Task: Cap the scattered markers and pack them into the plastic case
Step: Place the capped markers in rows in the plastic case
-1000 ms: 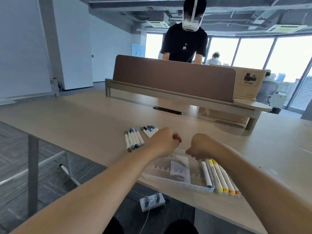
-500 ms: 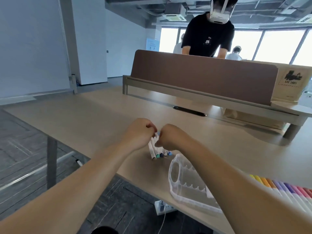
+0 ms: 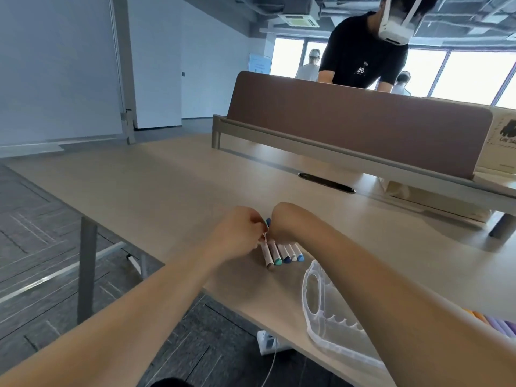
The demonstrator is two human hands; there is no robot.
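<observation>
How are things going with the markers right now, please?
Left hand pinching blue-capped marker; right hand against it, fingers hidden. Five markers loose on table. Plastic case alongside, nothing blocking.

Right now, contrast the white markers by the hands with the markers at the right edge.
The white markers carry blue, teal and brown caps; the edge markers show orange and purple. The white markers lie mostly exposed; the edge markers sit largely behind the right forearm. Both lie in rows.

White markers [image 3: 282,251] with teal and blue ends, translucent case [image 3: 329,331]
</observation>
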